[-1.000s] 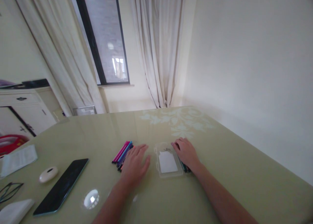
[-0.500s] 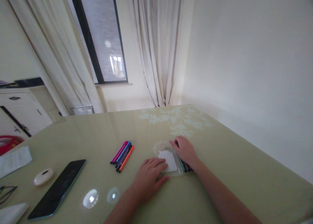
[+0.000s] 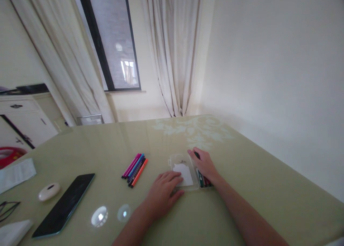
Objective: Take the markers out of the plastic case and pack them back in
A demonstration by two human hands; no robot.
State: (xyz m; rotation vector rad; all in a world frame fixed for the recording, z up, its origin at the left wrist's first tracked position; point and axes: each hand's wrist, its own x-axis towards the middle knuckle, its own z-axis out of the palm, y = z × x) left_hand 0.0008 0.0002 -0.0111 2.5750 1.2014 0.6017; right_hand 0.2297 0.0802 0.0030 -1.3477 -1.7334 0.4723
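Note:
My left hand (image 3: pixel 167 188) lies with fingers spread over the near left part of a clear plastic case's lid (image 3: pixel 194 181). A white paper (image 3: pixel 185 175) sits on or under the lid, partly covered by my fingertips. My right hand (image 3: pixel 203 163) is closed above the other half of the case, and the dark end of a marker (image 3: pixel 197 155) pokes out between its thumb and fingers. Below that hand, several dark and red markers (image 3: pixel 205 182) lie in the case; my palm and wrist hide part of them. Left of my hands, several coloured markers (image 3: pixel 136 170) lie side by side.
On the left of the green table (image 3: pixel 102 149) are a black tablet-like device (image 3: pixel 66 204), a white oval object (image 3: pixel 49 192), folded pale paper (image 3: pixel 17 174), glasses (image 3: pixel 8 209) and a white object (image 3: pixel 16 232). A wall (image 3: pixel 282 95) borders the table's right side.
My right hand has lifted slightly and turned, so the marker's dark end and more markers in the case now show. The left hand stays on the lid.

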